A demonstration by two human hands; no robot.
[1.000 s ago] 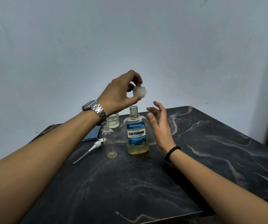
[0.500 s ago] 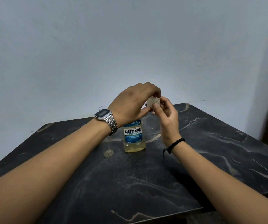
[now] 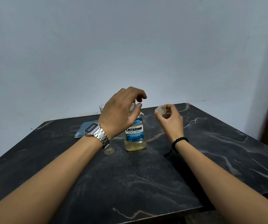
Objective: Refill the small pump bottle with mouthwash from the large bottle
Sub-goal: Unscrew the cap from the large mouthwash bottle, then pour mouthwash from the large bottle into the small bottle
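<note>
The right grip (image 3: 168,118) is pinching the clear cap (image 3: 160,109) between thumb and fingertips, holding it up above the dark marbled bench (image 3: 146,175). A black bead bracelet (image 3: 179,141) is sitting on that wrist. Just to the left of this grip, the large mouthwash bottle (image 3: 135,135) is standing upright on the bench with its neck uncapped and a shallow layer of yellow liquid in the bottom. The left grip (image 3: 123,110) is hovering over the bottle's neck, fingers loosely curved and released, grasping nothing; whether the thumb is touching the bottle's shoulder I cannot tell. A metal watch (image 3: 96,133) is sitting on that wrist. Below and nearer than the left grip, only the base of the small pump bottle (image 3: 109,150) is showing under the wrist, standing on the bench beside the large bottle. Behind the left grip, a glass rim (image 3: 101,107) and a blue cloth (image 3: 80,130) are lying further back.
</note>
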